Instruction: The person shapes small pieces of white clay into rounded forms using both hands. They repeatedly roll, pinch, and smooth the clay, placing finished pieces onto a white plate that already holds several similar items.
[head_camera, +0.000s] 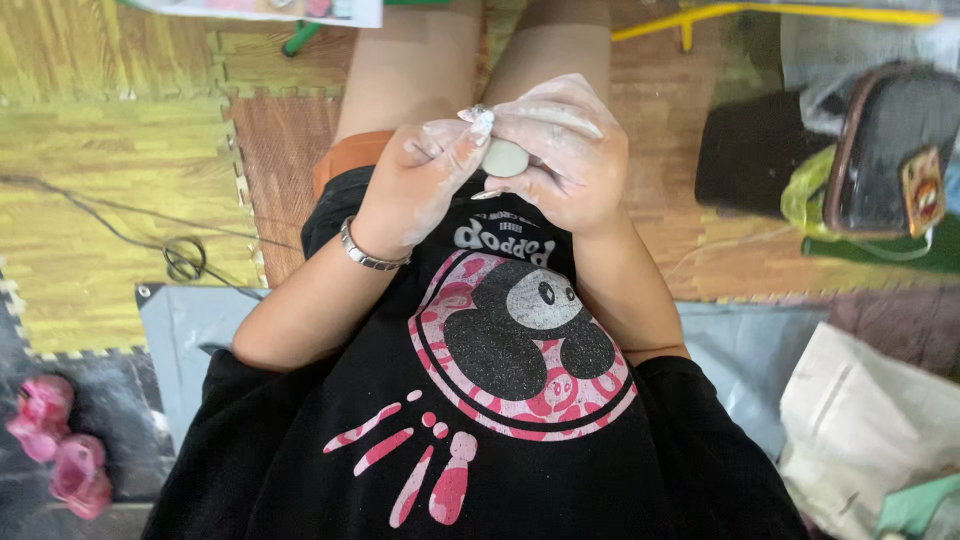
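The lump of clay (505, 157) looks matt, smooth and pale grey-green. Both the left hand (425, 180) and the right hand (565, 150) wear a chalky, dry white film — dull, powdery. A bracelet (368, 255) on the left wrist is shiny metal. The black T-shirt (500, 450) is soft matt cloth with a flat pink and white print. The floor mats (120, 170) are foam with a printed wood-grain finish — yellow and reddish brown, faintly textured. A dark bag (880, 150) looks glossy, like leather or vinyl. The pink sandals (55, 440) seem moulded plastic.
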